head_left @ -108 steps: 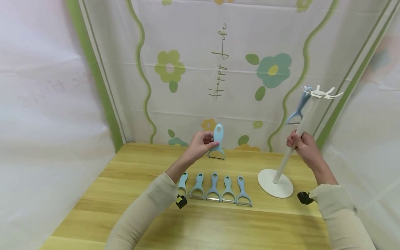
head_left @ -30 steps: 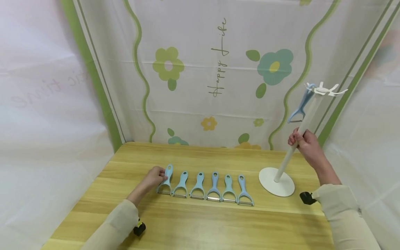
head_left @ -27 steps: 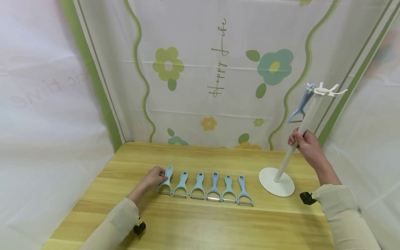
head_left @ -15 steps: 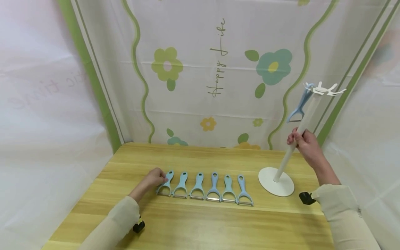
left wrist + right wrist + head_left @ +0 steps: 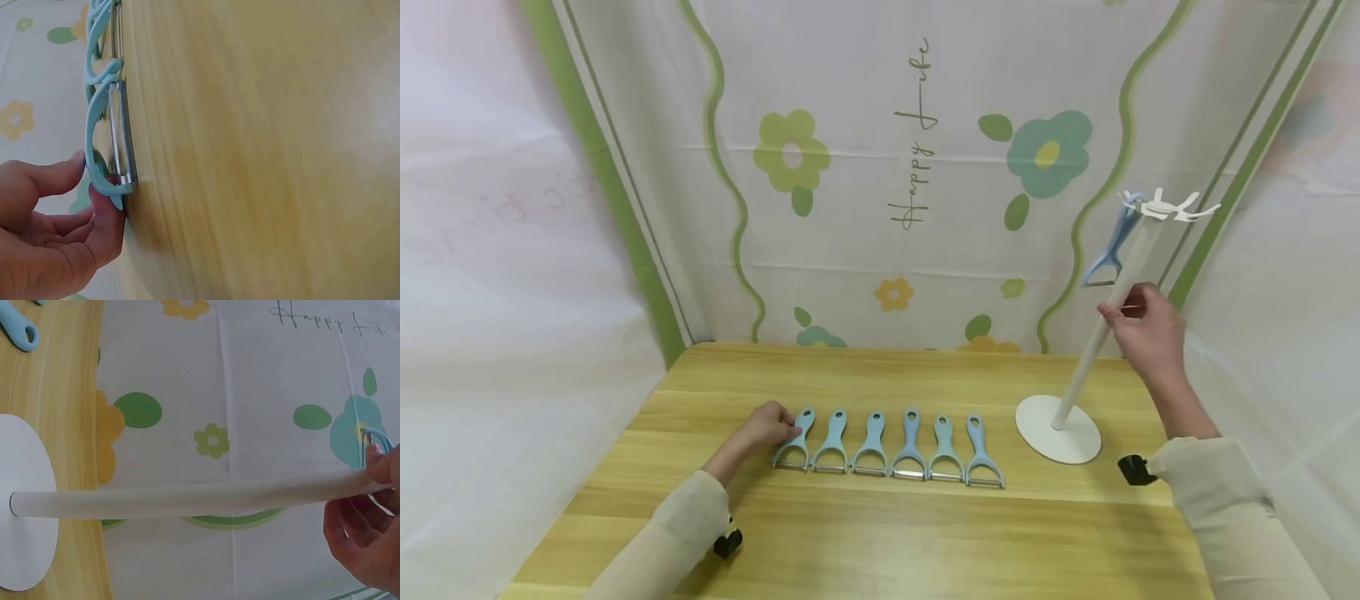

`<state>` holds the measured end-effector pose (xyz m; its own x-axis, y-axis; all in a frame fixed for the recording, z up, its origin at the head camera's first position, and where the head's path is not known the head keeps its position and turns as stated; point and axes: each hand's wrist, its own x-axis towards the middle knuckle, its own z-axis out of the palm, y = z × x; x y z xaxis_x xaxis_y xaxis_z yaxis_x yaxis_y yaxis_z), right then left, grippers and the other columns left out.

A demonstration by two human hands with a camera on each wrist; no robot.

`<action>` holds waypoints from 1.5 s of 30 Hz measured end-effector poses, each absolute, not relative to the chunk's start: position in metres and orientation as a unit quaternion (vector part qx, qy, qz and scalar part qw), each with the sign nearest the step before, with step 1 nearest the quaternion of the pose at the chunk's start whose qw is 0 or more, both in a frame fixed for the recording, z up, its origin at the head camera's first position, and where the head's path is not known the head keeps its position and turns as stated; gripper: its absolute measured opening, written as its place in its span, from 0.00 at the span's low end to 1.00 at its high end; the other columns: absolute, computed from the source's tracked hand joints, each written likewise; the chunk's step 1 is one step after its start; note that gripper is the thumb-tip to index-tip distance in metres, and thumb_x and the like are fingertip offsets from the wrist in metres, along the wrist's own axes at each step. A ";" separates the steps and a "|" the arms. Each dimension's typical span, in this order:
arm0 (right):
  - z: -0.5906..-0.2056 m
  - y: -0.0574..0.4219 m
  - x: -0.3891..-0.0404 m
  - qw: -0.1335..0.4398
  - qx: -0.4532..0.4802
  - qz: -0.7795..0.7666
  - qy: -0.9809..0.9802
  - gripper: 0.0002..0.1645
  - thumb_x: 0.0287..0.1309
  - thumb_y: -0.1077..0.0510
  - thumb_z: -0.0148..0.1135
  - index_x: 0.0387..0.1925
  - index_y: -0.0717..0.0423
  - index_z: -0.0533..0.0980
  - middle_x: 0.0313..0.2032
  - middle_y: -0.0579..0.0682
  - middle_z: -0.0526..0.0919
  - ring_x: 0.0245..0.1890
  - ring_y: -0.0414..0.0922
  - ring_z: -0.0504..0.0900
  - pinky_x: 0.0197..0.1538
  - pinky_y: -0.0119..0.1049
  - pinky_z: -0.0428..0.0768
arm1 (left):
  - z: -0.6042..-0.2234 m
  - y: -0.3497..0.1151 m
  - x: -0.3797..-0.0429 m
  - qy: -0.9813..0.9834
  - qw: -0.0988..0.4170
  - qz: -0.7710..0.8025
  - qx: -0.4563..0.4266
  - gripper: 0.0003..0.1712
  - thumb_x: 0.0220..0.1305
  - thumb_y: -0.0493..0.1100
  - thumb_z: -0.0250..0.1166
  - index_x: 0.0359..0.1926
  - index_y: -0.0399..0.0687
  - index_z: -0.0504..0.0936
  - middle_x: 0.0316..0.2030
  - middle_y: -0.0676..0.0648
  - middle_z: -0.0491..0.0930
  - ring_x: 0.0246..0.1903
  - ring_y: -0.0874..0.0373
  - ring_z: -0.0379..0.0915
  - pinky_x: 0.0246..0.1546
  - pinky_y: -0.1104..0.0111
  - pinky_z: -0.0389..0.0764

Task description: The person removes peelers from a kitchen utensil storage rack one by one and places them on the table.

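Note:
My left hand pinches the leftmost light-blue Y-shaped peeler of a row on the table. In the left wrist view, its thumb is at the side of the peeler's curved fork, and a fingertip shows below the blade end. My right hand holds the white pole of a hook stand, thumb on the near side and fingers curled loosely behind. A darker blue peeler hangs by its handle hole from a hook at the top. The pole leans rightward in the head view.
Several more blue and greenish peelers lie side by side, handles toward the back, on the wooden table. The stand's round white base sits right of them. A flowered white curtain rises behind the table.
My left hand brought the light-blue peeler from mid-air to the row's left end, then lowered its handle to the table. My right hand's grip on the pole has loosened and shifted slightly up.

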<state>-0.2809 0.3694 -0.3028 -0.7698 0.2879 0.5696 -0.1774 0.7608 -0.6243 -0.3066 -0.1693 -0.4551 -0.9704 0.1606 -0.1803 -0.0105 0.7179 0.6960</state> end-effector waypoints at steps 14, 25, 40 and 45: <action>-0.296 0.359 -0.283 0.404 -0.046 0.316 -0.857 0.14 0.54 0.57 0.64 0.36 0.66 0.79 0.34 0.67 0.82 0.21 0.11 0.60 0.33 0.22 0.64 | -0.454 -0.170 -0.308 0.918 0.129 0.374 0.029 0.11 0.63 0.42 0.60 0.33 0.37 0.82 0.20 0.49 0.69 0.20 0.59 0.62 0.23 0.71 0.67; -0.293 0.361 -0.283 0.392 -0.055 0.311 -0.864 0.13 0.57 0.57 0.61 0.37 0.66 0.79 0.34 0.66 0.83 0.21 0.15 0.61 0.30 0.19 0.64 | -0.455 -0.171 -0.309 0.915 0.125 0.384 0.026 0.13 0.64 0.41 0.59 0.41 0.33 0.82 0.28 0.45 0.76 0.26 0.57 0.68 0.27 0.70 0.71; -0.293 0.367 -0.284 0.352 -0.016 0.318 -0.880 0.10 0.60 0.59 0.59 0.36 0.63 0.77 0.36 0.65 0.83 0.24 0.14 0.65 0.27 0.13 0.66 | -0.456 -0.173 -0.308 0.913 0.122 0.387 0.033 0.15 0.63 0.42 0.59 0.42 0.33 0.82 0.28 0.45 0.77 0.27 0.56 0.69 0.28 0.69 0.72; -0.293 0.370 -0.284 0.328 -0.010 0.329 -0.885 0.09 0.60 0.61 0.56 0.39 0.62 0.77 0.35 0.60 0.83 0.25 0.16 0.68 0.26 0.13 0.70 | -0.456 -0.174 -0.308 0.911 0.120 0.393 0.036 0.13 0.64 0.41 0.59 0.40 0.35 0.83 0.25 0.46 0.75 0.24 0.57 0.67 0.26 0.70 0.71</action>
